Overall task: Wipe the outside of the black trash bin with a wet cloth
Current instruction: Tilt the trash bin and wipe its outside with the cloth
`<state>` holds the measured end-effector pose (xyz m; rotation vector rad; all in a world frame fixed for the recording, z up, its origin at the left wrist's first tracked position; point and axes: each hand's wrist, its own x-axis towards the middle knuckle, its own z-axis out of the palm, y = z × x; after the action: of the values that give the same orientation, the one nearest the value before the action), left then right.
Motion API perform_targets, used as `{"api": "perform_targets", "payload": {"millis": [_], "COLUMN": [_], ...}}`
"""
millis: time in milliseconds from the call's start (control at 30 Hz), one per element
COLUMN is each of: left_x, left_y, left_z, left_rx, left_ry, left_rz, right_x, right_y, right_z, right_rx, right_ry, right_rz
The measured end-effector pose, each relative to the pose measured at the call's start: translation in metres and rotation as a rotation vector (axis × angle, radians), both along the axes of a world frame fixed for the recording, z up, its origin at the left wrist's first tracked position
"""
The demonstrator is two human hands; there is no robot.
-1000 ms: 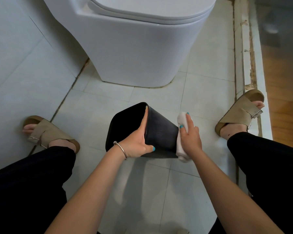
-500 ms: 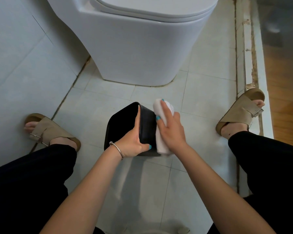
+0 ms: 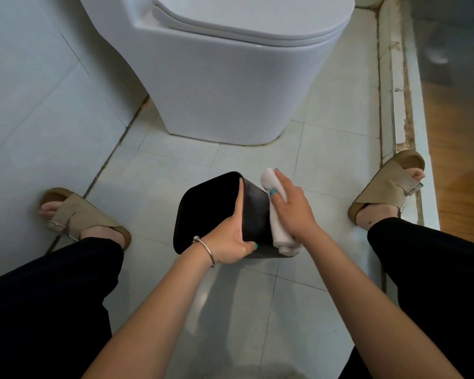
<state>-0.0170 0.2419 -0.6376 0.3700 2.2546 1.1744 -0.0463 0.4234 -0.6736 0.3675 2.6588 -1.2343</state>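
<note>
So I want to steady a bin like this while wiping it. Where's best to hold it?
Probably the rim, from the near left, as the left hand does: fingers inside the open mouth, thumb on the outer wall. The bin is tipped with its mouth to the left, so this leaves the right-hand wall free for the right hand and cloth.

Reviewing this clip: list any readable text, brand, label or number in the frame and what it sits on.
None can be read in this view.
Black trash bin: plain dark walls, no label showing.
White cloth under the right hand: no print visible.
Toilet: plain white, no brand mark showing.
Bracelet at the left hand: too small to tell any marking.
</note>
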Motion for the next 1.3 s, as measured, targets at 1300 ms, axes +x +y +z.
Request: {"api": "perform_targets", "payload": {"millis": [1300], "left_x": [0.012], "left_y": [-0.004], "left_z": [0.01], "left_rx": [-0.015], "left_ry": [-0.026], "left_rz": [-0.038], "right_x": [0.013], "right_y": [-0.017], "right_z": [0.041], "right_rx": [-0.189], "right_ry": [0.093], "right_rz": [-0.137]}}
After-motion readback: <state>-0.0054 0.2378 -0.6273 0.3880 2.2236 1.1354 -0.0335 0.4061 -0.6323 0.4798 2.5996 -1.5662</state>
